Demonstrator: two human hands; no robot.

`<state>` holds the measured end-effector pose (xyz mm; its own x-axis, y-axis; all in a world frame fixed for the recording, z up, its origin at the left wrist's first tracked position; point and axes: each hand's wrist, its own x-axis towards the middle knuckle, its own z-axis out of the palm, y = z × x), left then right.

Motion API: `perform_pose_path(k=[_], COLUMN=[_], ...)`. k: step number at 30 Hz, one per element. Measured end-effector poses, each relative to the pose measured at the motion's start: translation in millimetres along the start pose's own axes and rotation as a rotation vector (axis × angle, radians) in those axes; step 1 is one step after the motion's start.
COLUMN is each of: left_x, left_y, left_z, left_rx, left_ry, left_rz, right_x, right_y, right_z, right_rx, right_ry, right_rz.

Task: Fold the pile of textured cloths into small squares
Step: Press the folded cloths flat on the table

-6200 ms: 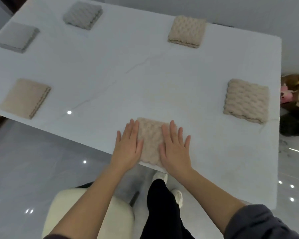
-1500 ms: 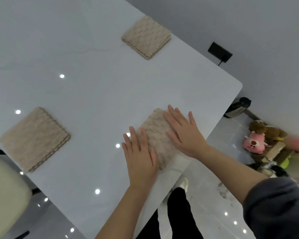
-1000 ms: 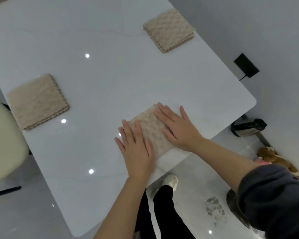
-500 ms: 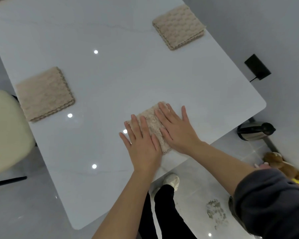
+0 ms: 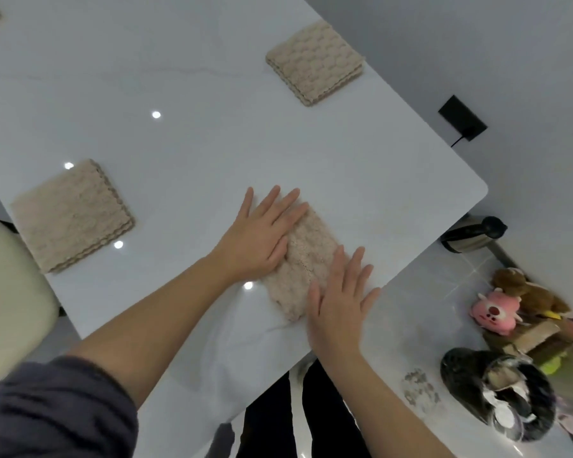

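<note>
- The cloth lies on the white worktop, close to the edge nearest the person and not far from the rounded corner on the right.
- The left hand lies flat on the cloth's left side, fingers straight and spread. The right hand lies flat on its right side and partly on the bare surface. Neither grip is closed on anything: both are apart, pressing down only.
- Slipping: the surface looks glossy, so an uneven push from the right hand could slide the cloth towards the nearby edge, or turn it.
- Springing open: the pile looks thick and bumpy, so I expect the layers may lift or creep apart once the palms come off, leaving ragged edges.
- Wrong shape: what shows between the hands looks longer than it is wide. Left like this, it would probably not match the folded square at the far side or the one at the left. A further fold across the middle seems needed.
- Long axis: it runs from the near end, beside the right thumb, away towards the left fingertips, leaning a little to the right in the view.
- That axis sits at a slant to the near edge, not square to it. How far the cloth reaches under either palm is hidden.
</note>
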<state>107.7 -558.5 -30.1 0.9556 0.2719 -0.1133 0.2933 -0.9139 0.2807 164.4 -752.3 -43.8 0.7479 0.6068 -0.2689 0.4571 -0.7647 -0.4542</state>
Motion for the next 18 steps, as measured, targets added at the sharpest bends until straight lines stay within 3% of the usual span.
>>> perform_pose_path(k=[5,18], left_x=[13,14], left_y=[-13,-6], left_z=[10,24], left_rx=[0.073,0.097], left_ry=[-0.095,-0.082], left_rz=[0.244,0.261], right_x=[-4,9], right_y=[-14,-28], right_z=[14,34], right_rx=[-0.021,-0.156], right_ry=[-0.003,0.107], right_rz=[0.083,0.087])
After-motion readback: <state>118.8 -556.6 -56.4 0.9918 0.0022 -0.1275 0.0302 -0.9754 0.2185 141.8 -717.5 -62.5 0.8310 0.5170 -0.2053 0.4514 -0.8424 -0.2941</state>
